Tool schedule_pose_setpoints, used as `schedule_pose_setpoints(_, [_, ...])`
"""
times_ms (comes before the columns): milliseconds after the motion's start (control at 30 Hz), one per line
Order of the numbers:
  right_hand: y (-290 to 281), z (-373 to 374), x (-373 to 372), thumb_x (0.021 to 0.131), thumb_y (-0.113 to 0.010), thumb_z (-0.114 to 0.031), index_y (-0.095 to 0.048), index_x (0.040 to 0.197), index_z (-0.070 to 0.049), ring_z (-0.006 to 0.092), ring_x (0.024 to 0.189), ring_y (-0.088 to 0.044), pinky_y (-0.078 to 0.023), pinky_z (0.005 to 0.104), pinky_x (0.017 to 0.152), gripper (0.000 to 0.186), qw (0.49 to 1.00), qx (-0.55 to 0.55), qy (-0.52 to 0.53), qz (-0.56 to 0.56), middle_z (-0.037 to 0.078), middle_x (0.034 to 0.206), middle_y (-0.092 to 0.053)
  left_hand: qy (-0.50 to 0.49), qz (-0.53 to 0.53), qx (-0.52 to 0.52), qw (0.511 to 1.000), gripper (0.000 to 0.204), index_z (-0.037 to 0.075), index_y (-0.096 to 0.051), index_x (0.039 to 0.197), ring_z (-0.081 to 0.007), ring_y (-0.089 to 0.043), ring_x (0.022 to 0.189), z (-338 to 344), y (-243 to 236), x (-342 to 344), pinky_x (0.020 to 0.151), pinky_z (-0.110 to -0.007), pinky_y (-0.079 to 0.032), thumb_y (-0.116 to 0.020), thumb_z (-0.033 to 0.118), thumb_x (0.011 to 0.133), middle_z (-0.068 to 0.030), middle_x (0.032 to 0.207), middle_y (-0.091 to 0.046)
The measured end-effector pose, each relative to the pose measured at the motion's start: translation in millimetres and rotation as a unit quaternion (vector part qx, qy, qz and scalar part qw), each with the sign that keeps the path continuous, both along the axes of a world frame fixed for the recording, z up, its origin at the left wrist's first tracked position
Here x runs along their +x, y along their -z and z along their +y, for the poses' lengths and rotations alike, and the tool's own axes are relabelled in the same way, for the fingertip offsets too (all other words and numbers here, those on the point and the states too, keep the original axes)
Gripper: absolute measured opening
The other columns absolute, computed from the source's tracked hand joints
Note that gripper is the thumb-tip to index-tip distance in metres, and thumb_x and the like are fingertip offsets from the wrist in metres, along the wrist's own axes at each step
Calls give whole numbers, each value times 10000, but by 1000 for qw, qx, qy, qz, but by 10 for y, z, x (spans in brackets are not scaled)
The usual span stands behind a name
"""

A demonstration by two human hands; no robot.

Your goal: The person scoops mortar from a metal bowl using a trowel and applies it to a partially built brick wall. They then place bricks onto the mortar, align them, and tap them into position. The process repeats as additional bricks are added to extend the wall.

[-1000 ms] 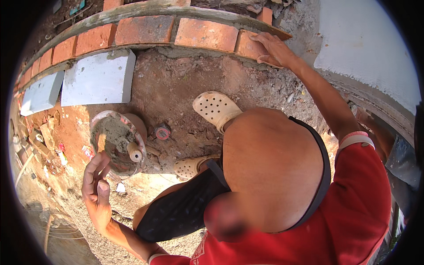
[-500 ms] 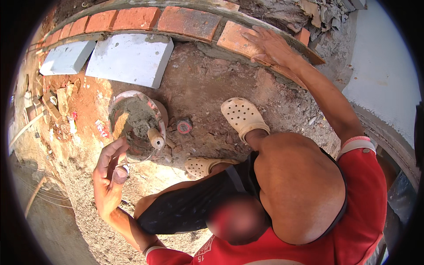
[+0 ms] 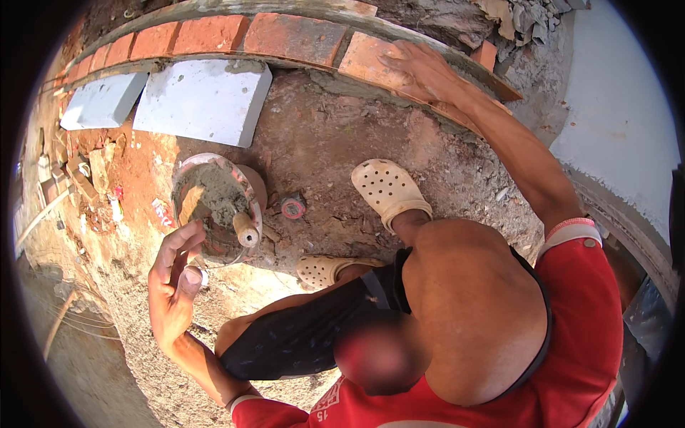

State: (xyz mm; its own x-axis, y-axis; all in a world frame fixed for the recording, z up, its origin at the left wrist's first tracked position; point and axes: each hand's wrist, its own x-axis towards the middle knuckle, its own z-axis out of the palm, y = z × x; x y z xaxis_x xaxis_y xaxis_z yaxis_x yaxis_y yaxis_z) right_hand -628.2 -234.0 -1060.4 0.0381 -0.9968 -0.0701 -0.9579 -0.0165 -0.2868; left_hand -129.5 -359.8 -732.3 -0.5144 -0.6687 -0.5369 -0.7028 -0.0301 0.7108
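My right hand point(image 3: 421, 71) lies flat, fingers spread, on the end brick point(image 3: 367, 57) of a red brick row point(image 3: 214, 36) bedded in grey mortar. My left hand point(image 3: 175, 285) hangs empty with loosely curled fingers beside a round pan point(image 3: 187, 187) of grey mortar. A trowel's wooden handle point(image 3: 246, 230) sticks up from the pan, a short way from my left fingers. I squat with both knees bent over the dirt.
Two pale flat blocks point(image 3: 203, 100) point(image 3: 103, 100) lie against the brick row. A small red round object point(image 3: 292, 207) sits next to the pan. My cream sandals point(image 3: 389, 187) point(image 3: 321, 269) stand on the soil. Brick scraps point(image 3: 85, 178) litter the left; a white wall point(image 3: 621, 121) rises at right.
The view has swung so the wall and pan sit lower and further right. My left hand stays by the pan, fingers a little more spread. My right hand stays on the brick.
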Motion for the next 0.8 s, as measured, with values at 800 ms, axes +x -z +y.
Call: schedule_pose_setpoints(800, [-890,1195,-83,870,-764,-378,-377,1603,-282,427,1279,-522,-439,507,1114,835,978,122,146,89,173,1480,-507,38,23,-11,999,756,-42,-513,1450,-323,-545,1341,76,-45,313,1130,-485,-425,-558,577,1018,-208,1443,-557])
